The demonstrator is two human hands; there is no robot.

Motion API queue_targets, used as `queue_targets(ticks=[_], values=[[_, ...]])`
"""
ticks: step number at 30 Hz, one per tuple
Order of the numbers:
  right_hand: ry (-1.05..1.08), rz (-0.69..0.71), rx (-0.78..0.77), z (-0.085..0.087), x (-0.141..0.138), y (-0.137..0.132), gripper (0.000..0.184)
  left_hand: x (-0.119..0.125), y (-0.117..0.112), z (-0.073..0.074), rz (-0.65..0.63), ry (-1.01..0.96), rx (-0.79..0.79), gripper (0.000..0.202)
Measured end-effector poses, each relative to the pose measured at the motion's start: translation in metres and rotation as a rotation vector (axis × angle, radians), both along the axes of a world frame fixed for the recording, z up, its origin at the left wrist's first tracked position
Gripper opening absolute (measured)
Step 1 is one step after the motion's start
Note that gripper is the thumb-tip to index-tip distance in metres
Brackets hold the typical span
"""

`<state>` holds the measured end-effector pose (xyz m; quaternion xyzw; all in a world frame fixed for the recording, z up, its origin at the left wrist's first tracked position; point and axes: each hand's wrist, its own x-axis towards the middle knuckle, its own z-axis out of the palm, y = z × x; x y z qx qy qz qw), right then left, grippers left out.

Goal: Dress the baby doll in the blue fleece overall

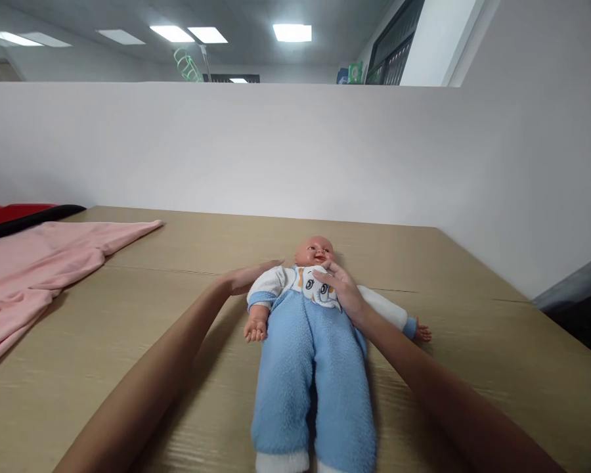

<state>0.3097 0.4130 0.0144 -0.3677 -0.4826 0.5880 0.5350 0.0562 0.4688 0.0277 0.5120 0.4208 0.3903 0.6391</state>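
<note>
A baby doll [315,368] lies on its back on the table, head away from me. It wears fluffy blue trousers and a white top with a cartoon animal face on the chest. My left hand [251,277] is beside the doll's shoulder on the left, fingers stretched out towards its neck; some are hidden. Across the doll's chest near the collar rests my right hand [345,290], its fingers apart and touching the top. The doll's arm on the right reaches out sideways on the table, while the other hangs by its hip.
Pink cloth [44,269] is spread over the left side of the wooden table [177,368]. Behind it lie red fabric [10,211] and a black strip [34,220]. A white partition [226,151] rises along the far edge and continues down the right.
</note>
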Motion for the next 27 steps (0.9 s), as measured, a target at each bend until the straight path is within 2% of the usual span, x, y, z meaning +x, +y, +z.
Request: queue_targets(ticks=[2, 3, 7, 12, 14, 17, 20, 23, 27], values=[[-0.016, 0.001, 0.000, 0.000, 0.000, 0.000, 0.047, -0.009, 0.002, 0.006, -0.225, 0.095, -0.125, 0.046], [-0.026, 0.000, 0.000, -0.001, 0.000, 0.000, 0.047, -0.012, 0.002, 0.009, -0.290, 0.137, -0.142, 0.049], [-0.067, -0.005, 0.008, 0.002, -0.003, -0.002, 0.049, -0.020, -0.001, 0.017, -0.254, 0.237, -0.036, 0.058], [-0.222, 0.073, -0.003, 0.022, 0.014, -0.004, 0.047, -0.029, 0.005, 0.017, -0.364, 0.363, 0.014, 0.058], [-0.352, 0.111, 0.021, 0.033, 0.031, -0.006, 0.042, -0.035, 0.010, 0.016, -0.388, 0.423, 0.077, 0.056], [-0.698, 0.097, 0.176, 0.043, 0.061, -0.014, 0.035, -0.045, 0.016, 0.015, -0.398, 0.472, 0.114, 0.053], [-0.910, 0.054, 0.242, 0.037, 0.088, -0.029, 0.040, -0.053, 0.020, 0.015, -0.389, 0.494, 0.111, 0.052], [-0.981, -0.045, 0.259, 0.020, 0.109, -0.046, 0.042, -0.059, 0.023, 0.015, -0.370, 0.526, 0.112, 0.057], [-1.076, -0.218, 0.372, 0.001, 0.131, -0.068, 0.034, -0.072, 0.028, 0.021, -0.349, 0.566, 0.111, 0.065]])
